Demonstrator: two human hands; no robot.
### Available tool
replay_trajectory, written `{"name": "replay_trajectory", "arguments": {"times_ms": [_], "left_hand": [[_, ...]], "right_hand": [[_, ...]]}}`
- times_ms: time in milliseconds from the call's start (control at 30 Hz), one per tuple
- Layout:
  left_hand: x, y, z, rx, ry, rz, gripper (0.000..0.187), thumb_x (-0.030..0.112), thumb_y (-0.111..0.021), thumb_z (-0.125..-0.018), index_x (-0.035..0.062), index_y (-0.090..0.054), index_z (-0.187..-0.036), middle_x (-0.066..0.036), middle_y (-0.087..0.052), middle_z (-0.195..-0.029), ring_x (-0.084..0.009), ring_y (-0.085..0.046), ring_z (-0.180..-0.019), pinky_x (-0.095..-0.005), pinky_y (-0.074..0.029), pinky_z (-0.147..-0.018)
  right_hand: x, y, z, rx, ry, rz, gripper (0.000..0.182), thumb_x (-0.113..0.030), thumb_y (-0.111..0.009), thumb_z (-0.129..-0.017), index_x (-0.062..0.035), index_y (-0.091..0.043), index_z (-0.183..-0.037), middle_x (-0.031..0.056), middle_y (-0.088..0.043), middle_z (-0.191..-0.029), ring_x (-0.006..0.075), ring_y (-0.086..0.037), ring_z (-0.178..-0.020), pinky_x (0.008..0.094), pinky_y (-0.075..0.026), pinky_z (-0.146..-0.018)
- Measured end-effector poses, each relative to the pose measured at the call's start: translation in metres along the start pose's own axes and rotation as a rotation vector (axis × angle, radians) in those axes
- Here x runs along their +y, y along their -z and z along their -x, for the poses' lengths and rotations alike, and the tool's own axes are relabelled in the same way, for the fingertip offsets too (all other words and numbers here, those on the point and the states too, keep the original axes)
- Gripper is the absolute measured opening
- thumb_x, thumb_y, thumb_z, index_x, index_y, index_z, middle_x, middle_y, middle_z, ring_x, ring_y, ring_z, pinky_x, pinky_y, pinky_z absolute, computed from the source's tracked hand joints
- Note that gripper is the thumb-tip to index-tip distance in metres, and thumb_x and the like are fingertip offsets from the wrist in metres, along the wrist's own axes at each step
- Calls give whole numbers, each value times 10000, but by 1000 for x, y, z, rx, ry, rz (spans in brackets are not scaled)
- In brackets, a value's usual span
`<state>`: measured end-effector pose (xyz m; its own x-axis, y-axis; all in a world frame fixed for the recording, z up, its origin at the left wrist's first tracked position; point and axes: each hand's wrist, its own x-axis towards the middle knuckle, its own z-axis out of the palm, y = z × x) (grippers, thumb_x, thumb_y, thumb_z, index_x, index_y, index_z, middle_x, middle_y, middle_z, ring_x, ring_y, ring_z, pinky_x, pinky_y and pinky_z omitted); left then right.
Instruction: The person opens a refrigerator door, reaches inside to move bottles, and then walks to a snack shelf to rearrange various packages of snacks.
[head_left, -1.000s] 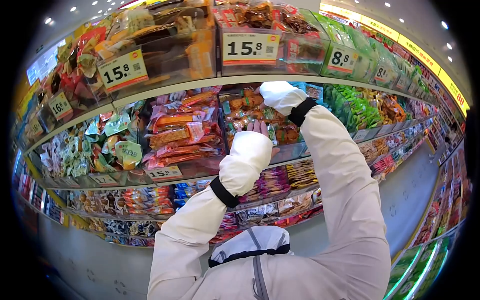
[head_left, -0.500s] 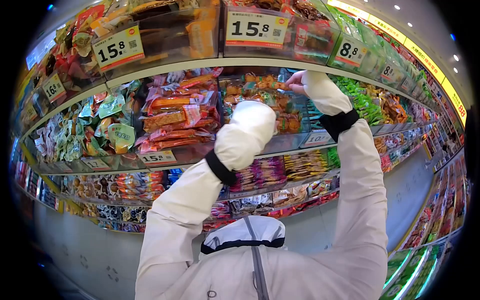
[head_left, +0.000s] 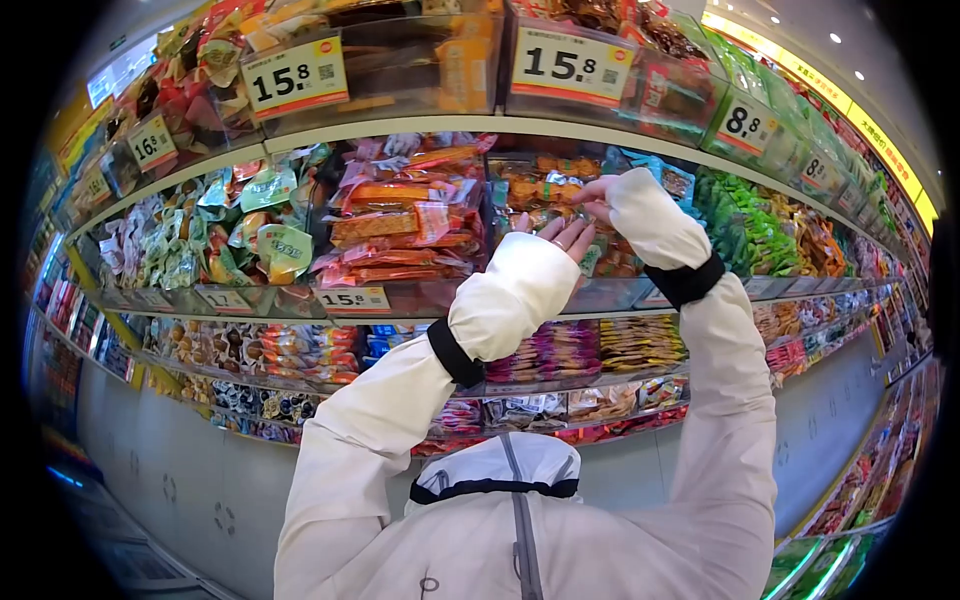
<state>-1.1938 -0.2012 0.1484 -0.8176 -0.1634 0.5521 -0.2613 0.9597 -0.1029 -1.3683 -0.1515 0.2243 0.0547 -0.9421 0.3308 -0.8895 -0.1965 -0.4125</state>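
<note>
Brown snack packets [head_left: 532,190] in clear wrappers fill a compartment of the middle shelf, and both my hands are in front of it. My left hand [head_left: 562,238] lies over the lower packets with its fingers apart, nothing visibly held. Just above and to its right, my right hand [head_left: 600,197] has bent fingers pinched at the edge of a packet; the sleeve hides part of the grip. White sleeves with black bands cover both wrists. Left of my hands lie orange snack packets [head_left: 405,215] in a pile.
The upper shelf edge [head_left: 400,127] runs close above my hands, with a price tag [head_left: 571,66] over it. Green packets [head_left: 745,215] lie to the right, pale green wrapped snacks [head_left: 284,250] to the left. More stocked shelves are below.
My left hand has moved forward and right to the brown packets, so its fingers now show. My right hand has come slightly down. The view has shifted, moving the shelves rightward.
</note>
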Motion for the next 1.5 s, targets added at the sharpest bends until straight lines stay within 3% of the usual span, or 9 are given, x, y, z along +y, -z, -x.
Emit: {"name": "replay_trajectory", "arguments": {"times_ms": [400,600,800,867,933,1000,1033,1133,1500], "left_hand": [[-96,144,111,-68,425,103,464,125,-724,-706,73,-541,-1129,-119,-527,-1189,-305,-499,-1090,-356,-415,-906],[-114,128,109,-45,193,130,601,136,-733,-697,96,-484,-1243,-121,-392,-1356,-316,-334,-1272,-384,-310,-1030],[-132,120,117,-21,320,260,645,116,-727,-704,81,-441,-1281,-107,-331,-1404,-307,-241,-1334,-387,-246,-1076],[-134,118,117,-27,305,221,660,109,-726,-703,91,-431,-1293,-105,-336,-1400,-310,-244,-1332,-386,-247,-1077],[-132,116,115,-39,292,170,658,105,-724,-704,95,-431,-1293,-111,-353,-1386,-314,-260,-1323,-390,-252,-1074],[-135,111,116,-34,284,116,649,105,-721,-708,94,-433,-1290,-118,-369,-1372,-316,-282,-1311,-392,-265,-1066],[-137,110,114,-43,280,80,644,106,-720,-709,92,-436,-1288,-121,-369,-1372,-316,-288,-1308,-390,-270,-1062],[-131,107,113,-28,264,38,624,113,-717,-714,86,-448,-1276,-136,-376,-1366,-339,-306,-1293,-392,-283,-1051],[-58,129,108,-56,252,-196,626,179,-641,-774,94,-376,-1335,-120,-362,-1376,-306,-321,-1292,-491,-245,-1052]], "right_hand": [[-103,-2,8,-78,246,265,142,-144,-580,-834,-4,-592,-852,147,-586,-723,319,-561,-659,355,-446,-594],[-100,-60,-56,246,555,97,405,-363,-593,-843,29,-561,-746,179,-519,-635,341,-492,-585,380,-421,-569],[-76,-90,-67,132,633,661,310,-303,-424,-911,-39,-586,-883,110,-549,-937,263,-523,-917,331,-426,-821],[-38,-116,-79,516,817,600,284,-244,-383,-922,-64,-570,-1037,106,-545,-1116,242,-489,-1090,314,-386,-945],[-56,-78,-61,232,552,151,327,-325,-604,-825,-3,-554,-793,115,-533,-765,279,-482,-698,351,-403,-655],[-25,-76,-65,-62,426,351,295,-178,-390,-898,-79,-524,-1142,101,-502,-1228,239,-438,-1184,324,-327,-1022],[7,-93,-76,-165,355,-412,268,-164,-413,-887,-79,-560,-1095,105,-531,-1180,250,-465,-1148,336,-345,-1007],[-55,-61,-44,-39,494,491,247,-171,-406,-908,-73,-593,-1036,100,-553,-1148,263,-489,-1116,337,-366,-991],[-71,2,9,19,212,254,236,-235,-635,-762,-15,-579,-828,188,-536,-677,371,-533,-691,410,-430,-633]]}}
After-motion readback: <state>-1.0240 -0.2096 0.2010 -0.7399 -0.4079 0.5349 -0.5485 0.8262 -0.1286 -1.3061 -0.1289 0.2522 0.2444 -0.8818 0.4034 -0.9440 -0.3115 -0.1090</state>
